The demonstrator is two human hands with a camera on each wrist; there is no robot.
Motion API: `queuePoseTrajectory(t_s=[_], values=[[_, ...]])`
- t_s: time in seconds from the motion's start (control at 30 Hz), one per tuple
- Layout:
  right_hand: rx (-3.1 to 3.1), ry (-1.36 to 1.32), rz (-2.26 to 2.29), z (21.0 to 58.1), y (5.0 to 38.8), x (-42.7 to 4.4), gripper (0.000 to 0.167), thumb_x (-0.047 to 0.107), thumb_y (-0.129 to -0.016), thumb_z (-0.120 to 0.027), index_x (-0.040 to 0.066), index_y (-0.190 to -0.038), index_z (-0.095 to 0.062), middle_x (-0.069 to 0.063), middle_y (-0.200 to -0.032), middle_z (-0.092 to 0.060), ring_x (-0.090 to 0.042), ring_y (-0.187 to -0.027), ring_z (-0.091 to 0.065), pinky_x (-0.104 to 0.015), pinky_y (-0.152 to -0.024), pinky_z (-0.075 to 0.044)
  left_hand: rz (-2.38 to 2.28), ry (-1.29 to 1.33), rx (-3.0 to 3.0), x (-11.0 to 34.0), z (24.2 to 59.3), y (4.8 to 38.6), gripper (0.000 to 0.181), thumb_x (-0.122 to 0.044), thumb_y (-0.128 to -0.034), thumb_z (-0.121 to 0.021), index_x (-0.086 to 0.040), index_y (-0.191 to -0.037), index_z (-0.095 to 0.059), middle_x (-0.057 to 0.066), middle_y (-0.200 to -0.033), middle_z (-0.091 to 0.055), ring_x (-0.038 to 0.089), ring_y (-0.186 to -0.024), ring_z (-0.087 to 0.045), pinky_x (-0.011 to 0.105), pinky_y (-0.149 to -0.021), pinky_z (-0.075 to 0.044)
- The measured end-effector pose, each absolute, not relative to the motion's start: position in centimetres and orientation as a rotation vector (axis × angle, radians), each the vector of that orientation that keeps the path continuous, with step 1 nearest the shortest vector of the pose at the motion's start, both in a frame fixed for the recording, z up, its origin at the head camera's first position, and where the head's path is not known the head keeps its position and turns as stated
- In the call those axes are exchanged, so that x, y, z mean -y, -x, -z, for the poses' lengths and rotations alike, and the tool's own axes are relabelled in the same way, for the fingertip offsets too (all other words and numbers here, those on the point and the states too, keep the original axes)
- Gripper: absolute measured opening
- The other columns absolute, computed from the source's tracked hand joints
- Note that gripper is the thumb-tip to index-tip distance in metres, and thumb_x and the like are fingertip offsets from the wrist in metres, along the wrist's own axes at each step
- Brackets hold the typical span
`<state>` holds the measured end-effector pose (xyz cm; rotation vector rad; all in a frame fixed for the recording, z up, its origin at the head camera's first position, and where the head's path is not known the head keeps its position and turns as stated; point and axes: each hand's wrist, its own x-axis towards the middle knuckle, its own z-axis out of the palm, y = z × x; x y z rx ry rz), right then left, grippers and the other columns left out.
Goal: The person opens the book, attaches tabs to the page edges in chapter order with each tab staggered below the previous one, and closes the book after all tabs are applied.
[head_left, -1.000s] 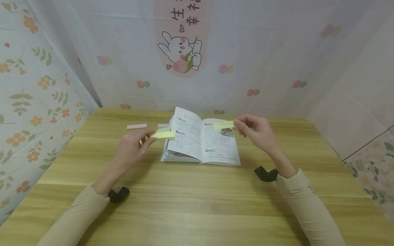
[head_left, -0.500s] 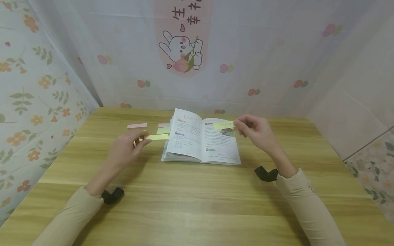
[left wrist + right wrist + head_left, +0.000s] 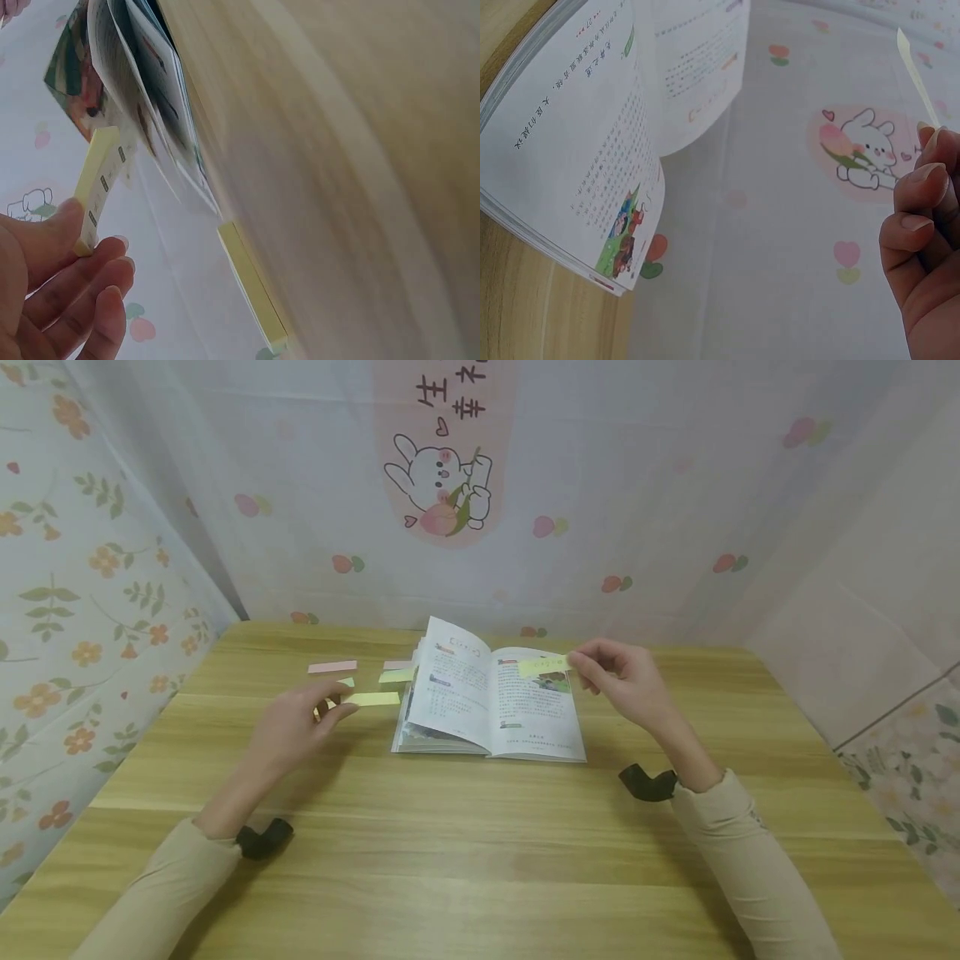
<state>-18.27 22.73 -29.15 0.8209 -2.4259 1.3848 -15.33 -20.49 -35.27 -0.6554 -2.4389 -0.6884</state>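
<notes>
An open book [image 3: 536, 714] with printed text and a coloured picture lies near the table's far side, its left pages partly raised. Left of it, my left hand [image 3: 288, 727] pinches a thin pad of yellow sticky notes [image 3: 377, 699] by one end; in the left wrist view the pad [image 3: 99, 180] shows its thick edge, held above the table. Over the right page, my right hand [image 3: 626, 687] pinches a single yellow sticky note [image 3: 543, 667] with handwriting on it. From the side, in the right wrist view, this note [image 3: 915, 71] looks thin and slightly bent.
Behind my left hand lie a pink sticky-note pad [image 3: 332, 667], a second pink one [image 3: 397, 666] partly behind the book, and a green one [image 3: 395, 676]. Another yellowish pad [image 3: 253, 289] rests on the wooden table [image 3: 480, 843]. A patterned cloth [image 3: 637, 485] hangs behind.
My left hand has drawn back to the left with the yellow pad, away from the book's left page. My right hand and its note stay almost where they were.
</notes>
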Motion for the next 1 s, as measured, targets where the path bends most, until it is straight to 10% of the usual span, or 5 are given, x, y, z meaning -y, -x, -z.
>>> queuePoseTrajectory(t_s=[1.0], values=[[2.409,-0.821,-1.368,29.3,18.4,-22.9,0.011,0.005,-0.100,-0.062,0.000,-0.098,-0.070,-0.006,-0.072,-0.059,-0.017,-0.064,-0.054,-0.023,-0.061,-0.049,0.583,0.537,2.860,23.4,34.6,14.8,0.016,-0.015,-0.0889,-0.077,-0.003,-0.099,-0.074,0.007,-0.085,-0.073,0.017,-0.064,-0.059,0.035,-0.054,-0.047]])
